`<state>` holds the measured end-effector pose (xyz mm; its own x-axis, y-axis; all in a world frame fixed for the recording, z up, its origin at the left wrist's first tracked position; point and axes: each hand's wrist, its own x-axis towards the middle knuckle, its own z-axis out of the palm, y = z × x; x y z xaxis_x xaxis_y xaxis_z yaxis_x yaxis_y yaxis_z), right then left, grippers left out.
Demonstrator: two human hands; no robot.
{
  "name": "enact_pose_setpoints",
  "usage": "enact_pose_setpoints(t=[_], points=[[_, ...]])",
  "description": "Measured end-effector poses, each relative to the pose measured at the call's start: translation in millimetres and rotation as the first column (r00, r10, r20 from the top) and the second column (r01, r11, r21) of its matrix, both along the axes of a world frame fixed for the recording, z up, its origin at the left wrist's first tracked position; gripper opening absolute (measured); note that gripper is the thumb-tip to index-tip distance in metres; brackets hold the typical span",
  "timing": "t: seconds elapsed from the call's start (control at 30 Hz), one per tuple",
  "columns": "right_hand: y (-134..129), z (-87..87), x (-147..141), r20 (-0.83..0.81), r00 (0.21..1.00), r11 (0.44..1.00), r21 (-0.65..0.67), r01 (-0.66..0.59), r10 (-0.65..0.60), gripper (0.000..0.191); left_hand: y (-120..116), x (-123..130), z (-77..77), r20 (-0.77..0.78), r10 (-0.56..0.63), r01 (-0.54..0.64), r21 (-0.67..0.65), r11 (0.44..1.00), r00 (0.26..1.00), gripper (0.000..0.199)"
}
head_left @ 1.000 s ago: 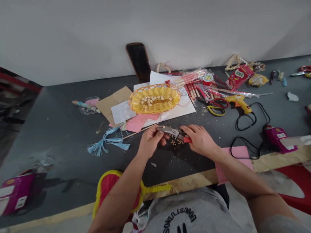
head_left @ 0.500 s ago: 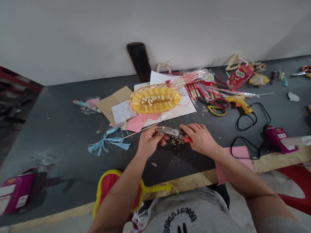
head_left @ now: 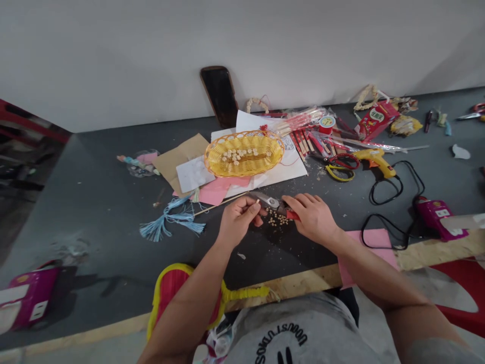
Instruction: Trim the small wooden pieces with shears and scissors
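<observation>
- Worktop: dark grey, far edge along a pale wall, near edge bare wood.
- White papers: around the middle of the worktop, toward far edge, overlapping pink and brown sheets.
- Red-and-yellow piece: at near edge, left of middle, partly behind left forearm.
- Yellow basket: on the papers, upright, pale clusters inside.
- Purple box: near-left corner. Second purple box: near edge, right part, black cord beside it.
- Phone: leaning on wall at far edge.
- Blue tassel: left of middle, thin stick running from it toward left hand.
- Right hand: closed around the red grip of the shears, right of middle, toward near edge.
- Left hand: thumb and finger pinching a small pale piece.
- Glue gun: yellow, right part, well apart from the hands.
- Shears: between the hands, over the worktop, blades pointing at left fingers; can't tell if blades touch the piece.
- Pale bits: scattered just below the shears, between both hands.
- Pale piece: in left fingertips, too small to identify.
</observation>
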<state>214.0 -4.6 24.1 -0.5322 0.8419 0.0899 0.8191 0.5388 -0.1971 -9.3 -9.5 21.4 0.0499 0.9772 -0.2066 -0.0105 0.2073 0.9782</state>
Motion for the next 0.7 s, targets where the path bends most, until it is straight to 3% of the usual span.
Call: enact_pose_setpoints(t=[0.23, 0.7], points=[[6.7, -9.7, 4.7, 0.034, 0.998, 0.997, -0.057, 0.05, -0.048, 0.049, 3.2, 1.6, -2.2, 0.026, 0.064, -0.063, -0.038, 0.997, 0.998, 0.032], [13.3, -12.1, 8.7, -0.079, 0.985, 0.988, -0.029, 0.148, -0.15, 0.029, 3.6, 1.6, 0.6, 0.009, 0.071, -0.07, -0.041, 0.997, 0.997, 0.033]])
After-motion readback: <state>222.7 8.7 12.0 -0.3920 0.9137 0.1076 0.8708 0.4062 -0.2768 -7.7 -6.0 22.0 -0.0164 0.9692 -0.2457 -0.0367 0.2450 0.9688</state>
